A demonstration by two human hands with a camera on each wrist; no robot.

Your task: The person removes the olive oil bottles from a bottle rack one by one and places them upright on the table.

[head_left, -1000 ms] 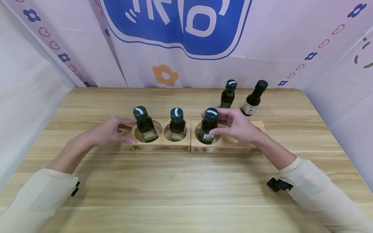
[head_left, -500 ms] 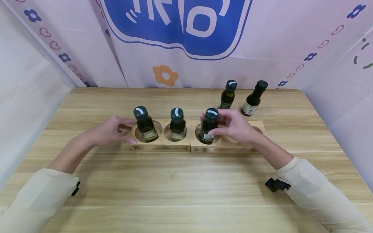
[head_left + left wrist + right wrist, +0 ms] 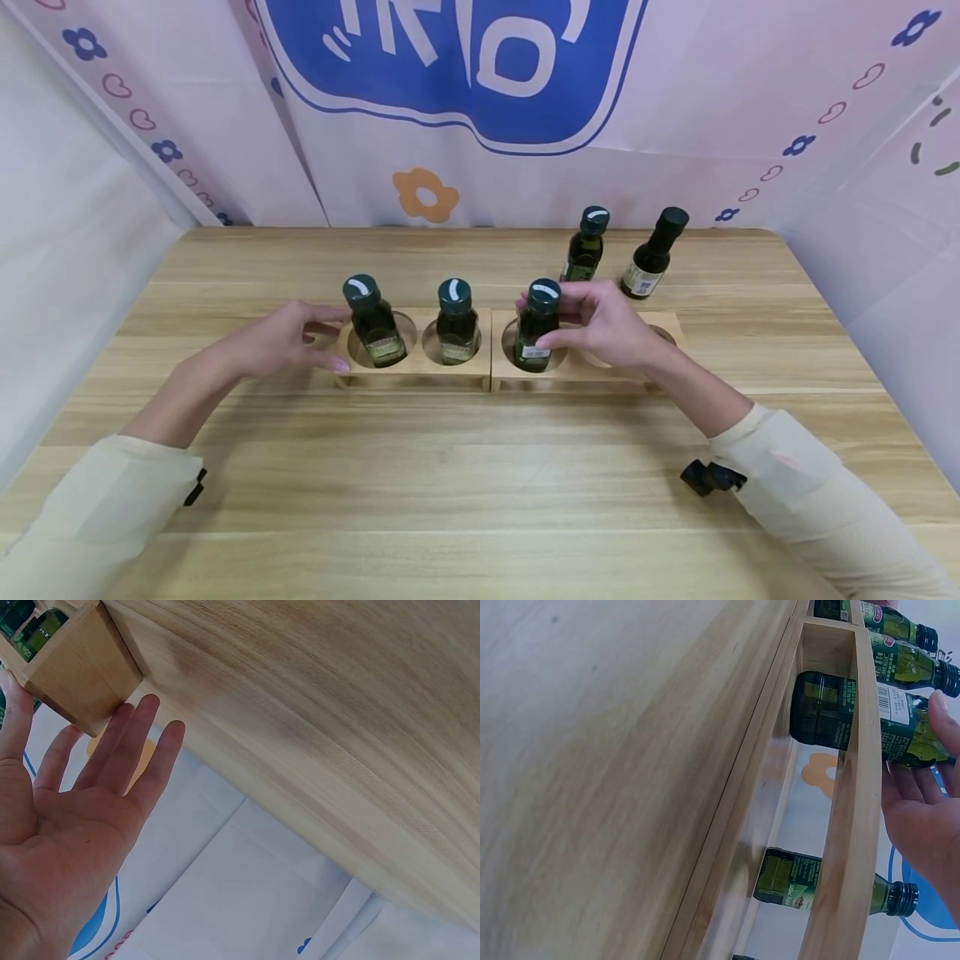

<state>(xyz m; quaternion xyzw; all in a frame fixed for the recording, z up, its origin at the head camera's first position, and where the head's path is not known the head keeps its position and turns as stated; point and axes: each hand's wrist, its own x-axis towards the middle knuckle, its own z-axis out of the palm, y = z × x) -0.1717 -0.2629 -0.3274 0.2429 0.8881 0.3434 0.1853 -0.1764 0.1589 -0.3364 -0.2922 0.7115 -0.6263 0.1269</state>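
Note:
My right hand [image 3: 611, 325] holds a small green glass bottle [image 3: 536, 337] between thumb and fingers. This dark-capped bottle stands in the left hole of the right wooden rack [image 3: 517, 383]; in the right wrist view its base [image 3: 821, 711] shows below the rack's top board. My left hand [image 3: 288, 337] touches the left end of the left wooden rack [image 3: 416, 379] with fingers spread and fairly straight, as the left wrist view also shows at the rack's end panel [image 3: 86, 671]. Two similar bottles, one at left [image 3: 381, 329] and another [image 3: 457, 333], stand in that rack's holes.
Behind the right rack stand a green-capped bottle [image 3: 583, 250] and a slimmer dark bottle [image 3: 648, 262] with a black cap. Both racks sit end to end on the wooden table [image 3: 442, 475]. A printed cloth backdrop [image 3: 360, 167] rises at the table's far edge.
My right hand and forearm have shifted very slightly left, still holding the bottle in the rack. The left hand, racks and other bottles have stayed where they were.

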